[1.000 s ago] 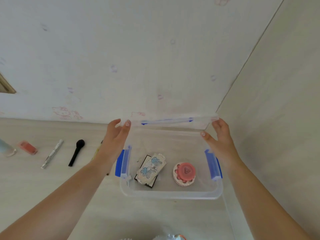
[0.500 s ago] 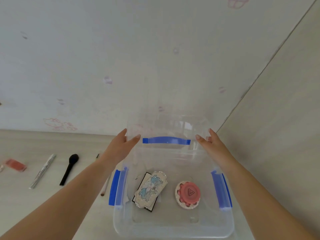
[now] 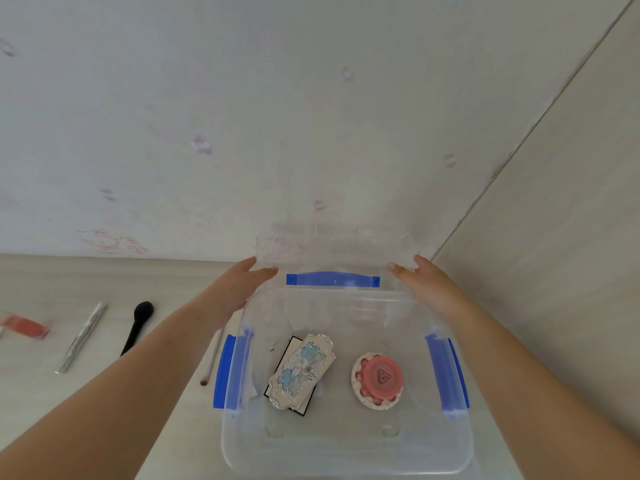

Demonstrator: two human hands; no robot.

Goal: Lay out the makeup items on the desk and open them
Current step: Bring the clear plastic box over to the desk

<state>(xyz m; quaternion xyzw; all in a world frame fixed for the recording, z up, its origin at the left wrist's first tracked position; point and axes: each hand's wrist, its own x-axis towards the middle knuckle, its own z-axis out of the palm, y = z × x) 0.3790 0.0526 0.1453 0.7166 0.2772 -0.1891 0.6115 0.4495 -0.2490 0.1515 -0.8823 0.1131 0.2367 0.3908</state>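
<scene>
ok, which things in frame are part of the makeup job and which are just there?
Part of the job:
- ornate palette and pink round compact, both in the clear box
- clear lid, held by left hand and right hand
- black brush, silver tube, red item on the desk

Just there:
- wall

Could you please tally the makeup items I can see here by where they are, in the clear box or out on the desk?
In the clear box: 2, the ornate blue-and-silver palette and the round pink compact.
On the desk: 4, the red item, the silver stick, the black brush and a thin brush partly behind the left arm.
Total: 6.
</scene>
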